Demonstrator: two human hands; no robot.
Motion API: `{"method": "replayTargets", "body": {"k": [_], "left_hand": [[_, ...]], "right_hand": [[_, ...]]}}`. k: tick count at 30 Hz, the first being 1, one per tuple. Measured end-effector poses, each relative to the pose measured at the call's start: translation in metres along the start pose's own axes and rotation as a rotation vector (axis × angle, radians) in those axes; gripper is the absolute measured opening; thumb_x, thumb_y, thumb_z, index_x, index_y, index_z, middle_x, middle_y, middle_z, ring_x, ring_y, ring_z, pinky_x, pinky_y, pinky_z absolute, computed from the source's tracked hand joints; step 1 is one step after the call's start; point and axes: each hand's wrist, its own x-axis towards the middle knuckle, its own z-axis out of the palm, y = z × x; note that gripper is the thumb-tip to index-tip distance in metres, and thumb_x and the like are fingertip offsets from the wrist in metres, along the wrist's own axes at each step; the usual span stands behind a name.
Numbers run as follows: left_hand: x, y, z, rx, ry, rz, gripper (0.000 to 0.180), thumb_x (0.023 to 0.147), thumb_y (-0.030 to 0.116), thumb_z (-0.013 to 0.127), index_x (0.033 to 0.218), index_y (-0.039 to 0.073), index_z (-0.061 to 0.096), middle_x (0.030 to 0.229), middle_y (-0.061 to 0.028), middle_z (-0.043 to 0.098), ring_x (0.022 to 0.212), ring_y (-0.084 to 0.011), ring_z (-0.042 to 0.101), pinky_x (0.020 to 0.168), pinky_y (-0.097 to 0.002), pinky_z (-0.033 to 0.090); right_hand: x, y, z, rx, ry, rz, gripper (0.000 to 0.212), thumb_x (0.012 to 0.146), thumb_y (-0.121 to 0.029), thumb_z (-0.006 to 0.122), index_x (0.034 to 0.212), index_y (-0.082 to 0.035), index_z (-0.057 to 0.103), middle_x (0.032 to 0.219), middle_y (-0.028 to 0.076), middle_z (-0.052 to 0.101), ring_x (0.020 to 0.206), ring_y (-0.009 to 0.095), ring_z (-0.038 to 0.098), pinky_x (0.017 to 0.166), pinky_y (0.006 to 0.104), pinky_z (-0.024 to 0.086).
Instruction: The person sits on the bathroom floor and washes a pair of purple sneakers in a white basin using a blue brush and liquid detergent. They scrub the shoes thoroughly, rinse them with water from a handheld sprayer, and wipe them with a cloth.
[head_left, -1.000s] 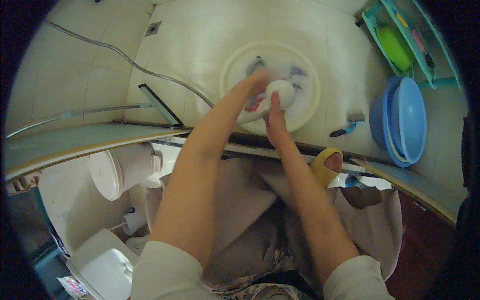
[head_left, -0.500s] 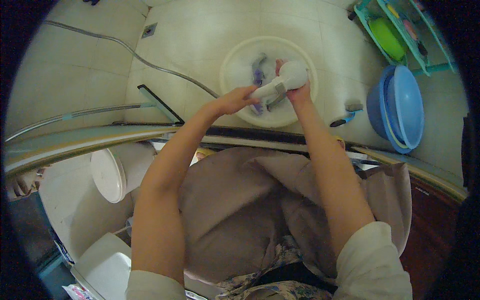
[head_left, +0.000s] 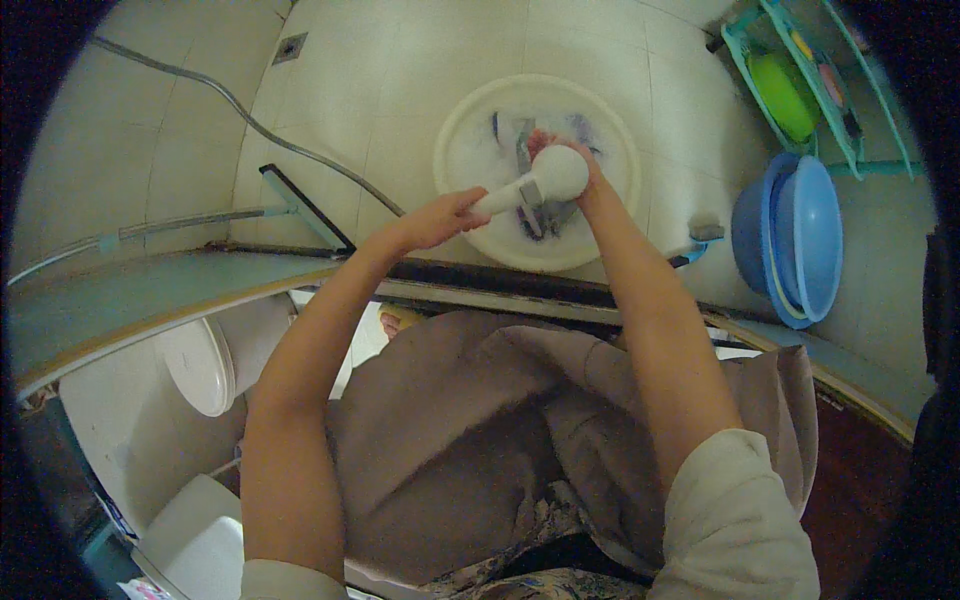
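My left hand grips the handle of a white shower head above a round cream basin on the tiled floor. Inside the basin, soapy, foamy water surrounds pieces of wet cloth, grey and dark blue. My right hand reaches into the basin beyond the shower head, close to the cloth. The shower head covers most of that hand, and only some reddish fingers and the wrist show. Whether it holds any cloth is hidden.
A metal hose runs across the left floor near a squeegee and a drain. To the right are a blue-handled brush, nested blue basins and a turquoise rack. A raised door sill lies before me.
The shower head and both hands have shifted slightly left relative to the basin. Cloth pieces lie differently in the water, with dark blue now beyond my right hand. The whole view has tilted a little.
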Motion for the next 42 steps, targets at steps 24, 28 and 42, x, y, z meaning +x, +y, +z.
{"method": "replayTargets", "body": {"k": [24,28,42], "left_hand": [[0.042,0.014,-0.008,-0.204,0.19,0.124,0.042,0.081,0.009,0.058,0.12,0.01,0.043,0.104,-0.0064,0.055,0.092,-0.0157,0.054,0.08,-0.0295,0.045],[0.046,0.006,-0.004,-0.06,0.239,0.2,0.046,0.078,0.018,0.061,0.121,0.016,0.045,0.098,-0.0103,0.059,0.081,-0.0202,0.057,0.075,-0.0324,0.044],[0.04,0.003,-0.022,-0.262,0.42,0.085,0.049,0.081,0.012,0.059,0.126,0.008,0.039,0.104,-0.009,0.054,0.081,-0.0148,0.055,0.074,-0.0278,0.046]], "right_hand": [[-0.018,-0.041,0.056,-0.358,0.589,-0.186,0.031,0.083,-0.018,0.041,0.102,0.002,0.054,0.102,0.017,0.057,0.095,0.028,0.056,0.082,0.0401,0.046],[-0.001,-0.041,0.033,-0.077,0.183,-0.107,0.033,0.085,-0.015,0.039,0.11,0.004,0.049,0.114,0.019,0.051,0.105,0.029,0.051,0.089,0.0416,0.042],[-0.018,0.011,0.152,-1.269,0.546,0.5,0.041,0.085,-0.044,0.051,0.098,-0.005,0.057,0.099,0.005,0.06,0.088,0.015,0.057,0.081,0.0255,0.043]]}}
